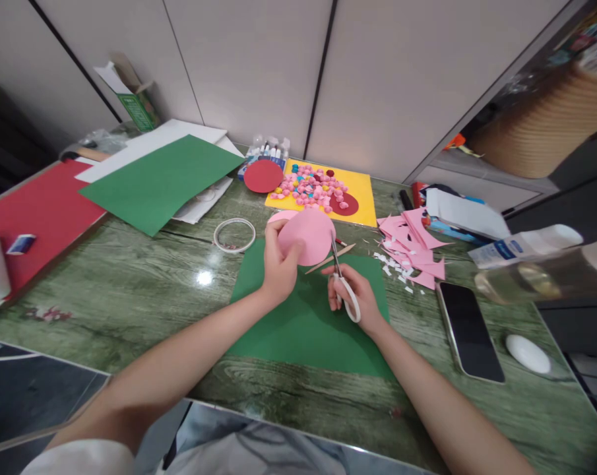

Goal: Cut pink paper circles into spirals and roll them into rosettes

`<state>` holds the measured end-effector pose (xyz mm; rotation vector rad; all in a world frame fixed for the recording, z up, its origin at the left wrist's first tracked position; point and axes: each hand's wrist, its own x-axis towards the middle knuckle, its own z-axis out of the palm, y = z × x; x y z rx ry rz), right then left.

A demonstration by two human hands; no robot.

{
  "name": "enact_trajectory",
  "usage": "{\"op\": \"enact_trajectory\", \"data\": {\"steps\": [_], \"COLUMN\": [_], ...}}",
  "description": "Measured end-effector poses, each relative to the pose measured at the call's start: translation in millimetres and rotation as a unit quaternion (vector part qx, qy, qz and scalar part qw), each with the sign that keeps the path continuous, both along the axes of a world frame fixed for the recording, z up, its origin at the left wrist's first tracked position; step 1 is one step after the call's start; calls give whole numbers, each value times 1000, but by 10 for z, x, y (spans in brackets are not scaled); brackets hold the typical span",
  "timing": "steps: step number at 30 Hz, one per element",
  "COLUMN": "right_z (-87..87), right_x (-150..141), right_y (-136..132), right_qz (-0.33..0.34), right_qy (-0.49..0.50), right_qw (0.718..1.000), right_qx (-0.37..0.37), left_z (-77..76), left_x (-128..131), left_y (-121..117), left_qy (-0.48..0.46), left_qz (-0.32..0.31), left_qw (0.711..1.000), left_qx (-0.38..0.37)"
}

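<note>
My left hand (282,264) pinches a round piece of pink paper (312,234) between thumb and fingers, in the middle of the head view. In my right hand (360,293) is a pair of scissors (348,295) with white handles. Its blades point up at the right edge of the pink circle; whether they touch the paper I cannot tell. Another pink piece (281,216) shows partly behind the circle. Beneath both hands lies a green sheet (298,330). A thin pointed strip (342,255) rests near the scissors.
Pink paper scraps (409,241) lie to the right, beside a phone (469,330) and a white mouse (528,353). Behind, pink balls (311,188) cover a yellow sheet (365,191) near a red circle (263,176). A tape roll (234,221) and another green sheet (164,178) are left.
</note>
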<state>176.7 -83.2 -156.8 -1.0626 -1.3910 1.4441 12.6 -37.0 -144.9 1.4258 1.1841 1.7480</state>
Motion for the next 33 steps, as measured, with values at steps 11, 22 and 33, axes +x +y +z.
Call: {"op": "enact_trajectory", "data": {"steps": [11,22,33], "right_z": [18,40,6], "right_x": [-3,-19,4], "right_y": [-3,-2,-4], "right_qz": [-4,-2,-3], "right_qy": [-12,-8,-20], "right_qw": [1000,1000,1000], "right_qx": [1,-23,-1], "left_z": [-24,15,-7], "left_x": [2,11,-5], "left_y": [-9,-2,3], "left_qy": [21,-3,-2], "left_qz": [4,18,1], "left_qw": [1000,1000,1000], "left_qx": [-2,-13,-4]}}
